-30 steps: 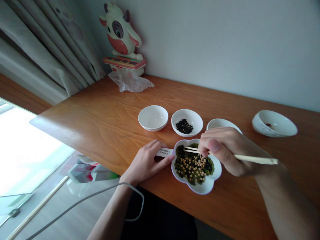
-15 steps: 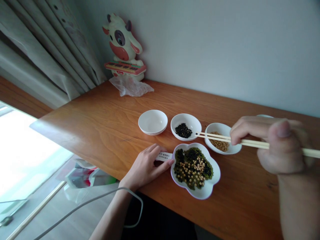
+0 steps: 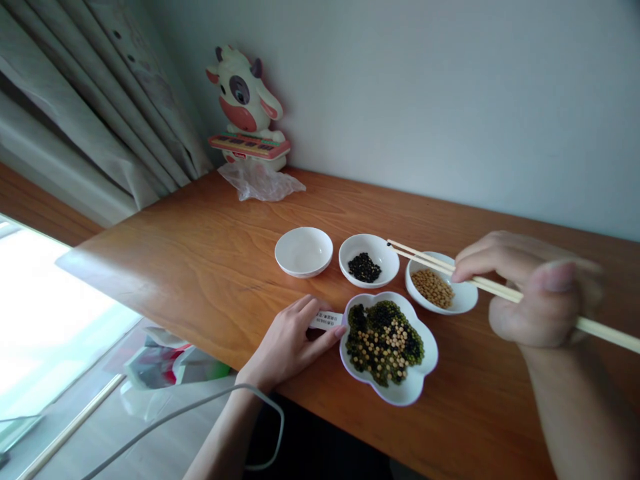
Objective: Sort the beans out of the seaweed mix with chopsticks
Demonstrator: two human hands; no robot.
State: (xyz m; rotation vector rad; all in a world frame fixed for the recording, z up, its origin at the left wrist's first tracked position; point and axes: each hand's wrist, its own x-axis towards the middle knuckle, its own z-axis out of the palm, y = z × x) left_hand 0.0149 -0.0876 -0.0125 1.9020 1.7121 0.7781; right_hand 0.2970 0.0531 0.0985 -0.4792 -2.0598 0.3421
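Observation:
My right hand (image 3: 530, 287) is closed around a pair of wooden chopsticks (image 3: 430, 260). A small black bean (image 3: 389, 245) is between their tips, above the right rim of a white bowl (image 3: 345, 275) with black beans (image 3: 365, 267). Under the chopsticks, another white bowl (image 3: 465, 300) contains tan beans (image 3: 433, 289). Close to the table's front edge, my left hand (image 3: 295, 337) grips the flower-shaped dish (image 3: 429, 363) by its left side, where a white printed strip (image 3: 327, 321) sticks out. Green, black and tan beans (image 3: 385, 340) lie mixed in that dish.
A third white bowl (image 3: 304, 252) stands left of the black beans with nothing visible inside. Farther back are a cow toy keyboard (image 3: 250, 143) and a crumpled plastic bag (image 3: 263, 183). A grey cable (image 3: 175, 417) crosses in front of my left forearm.
The chopsticks' tips have risen slightly with the black bean, and my right hand has shifted a little left. My left hand stays at the dish. The view has tilted slightly upward.

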